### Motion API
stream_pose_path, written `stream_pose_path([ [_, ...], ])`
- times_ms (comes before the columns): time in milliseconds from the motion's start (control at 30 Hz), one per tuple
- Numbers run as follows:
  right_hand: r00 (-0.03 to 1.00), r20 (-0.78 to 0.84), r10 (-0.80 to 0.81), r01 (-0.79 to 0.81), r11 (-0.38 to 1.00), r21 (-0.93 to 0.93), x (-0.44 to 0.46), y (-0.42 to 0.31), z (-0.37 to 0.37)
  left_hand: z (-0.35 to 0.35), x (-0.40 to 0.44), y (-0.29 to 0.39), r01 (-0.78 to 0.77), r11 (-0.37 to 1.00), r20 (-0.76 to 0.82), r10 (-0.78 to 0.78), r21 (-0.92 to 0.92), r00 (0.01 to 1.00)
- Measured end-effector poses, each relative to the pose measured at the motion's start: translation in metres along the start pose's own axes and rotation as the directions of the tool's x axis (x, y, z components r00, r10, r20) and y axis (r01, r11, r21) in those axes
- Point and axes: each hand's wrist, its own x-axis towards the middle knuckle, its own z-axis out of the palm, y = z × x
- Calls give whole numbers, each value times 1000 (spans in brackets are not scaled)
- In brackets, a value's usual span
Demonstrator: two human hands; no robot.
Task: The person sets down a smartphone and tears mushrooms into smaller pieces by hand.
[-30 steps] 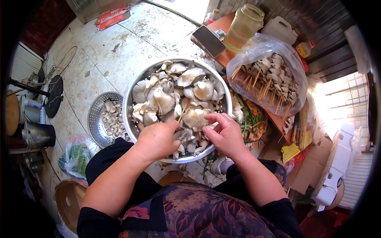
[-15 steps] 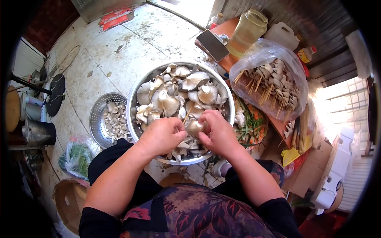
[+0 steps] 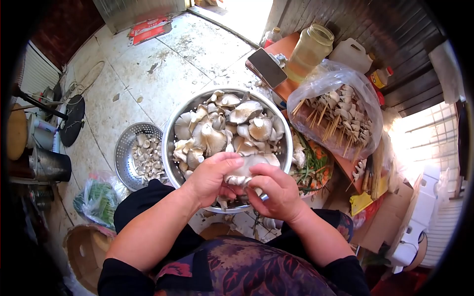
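Pale, stained floor tiles [image 3: 116, 81] spread beyond a big metal bowl [image 3: 167, 148] heaped with mushrooms [image 3: 246, 112], a smaller colander [image 3: 122, 157] of mushroom pieces [image 3: 148, 157] just beside it. Over the bowl's near side, the left hand [image 3: 212, 180] grips a pale mushroom [image 3: 242, 170] between thumb and fingers; the right hand [image 3: 276, 193], fingers curled, meets its other edge, though from here I can't quite tell whether it pinches.

Mushrooms [image 3: 212, 140] in basin [image 3: 167, 143]. Left of basin: colander [image 3: 124, 154], more inside. Right of basin: table [image 3: 285, 48] bearing jar [image 3: 310, 52] and bag [image 3: 320, 75] of skewers [image 3: 340, 117].
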Motion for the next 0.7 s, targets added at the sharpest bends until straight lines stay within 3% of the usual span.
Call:
stream_pose_path([
  [33, 1000, -2, 0, 0, 1000, 0, 0, -1, -1, 0, 1, 0, 0, 1000, 0, 0, 2, 1000],
  [100, 997, -32, 64, -59, 989, 138, 2, -3, -5, 2, 3, 1, -205, 973, -156, 220, 110, 963],
  [133, 990, -97, 101, -89, 988, 126, 1, -1, -8, 3, 3, 0, -206, 972, -155, 221, 110, 963],
  [167, 968, -125, 216, -191, 963, 190, 3, -2, -15, 3, 5, -1, -285, 943, -174, 314, 173, 933],
  [233, 855, -97, 510, -415, 785, 460, 0, 3, -13, 2, 6, -4, -424, 854, -193, 490, 302, 850],
  [267, 743, 115, 660, -572, 535, 621, -5, 8, -12, 5, 3, -4, -384, 836, -185, 480, 392, 858],
  [300, 738, 114, 665, -575, 533, 621, -8, 10, -9, 7, 1, -4, -380, 838, -182, 475, 392, 861],
  [400, 639, 322, 698, -607, 200, 769, -8, 9, 2, 9, 2, -9, -311, 717, -121, 481, 624, 868],
  [567, 553, 417, 721, -685, 109, 721, -6, 6, 0, 13, 0, -15, -307, 697, -32, 427, 648, 904],
  [700, 534, 453, 714, -697, 68, 714, -4, 4, -4, 9, 0, -16, -261, 857, -1, 291, 444, 957],
])
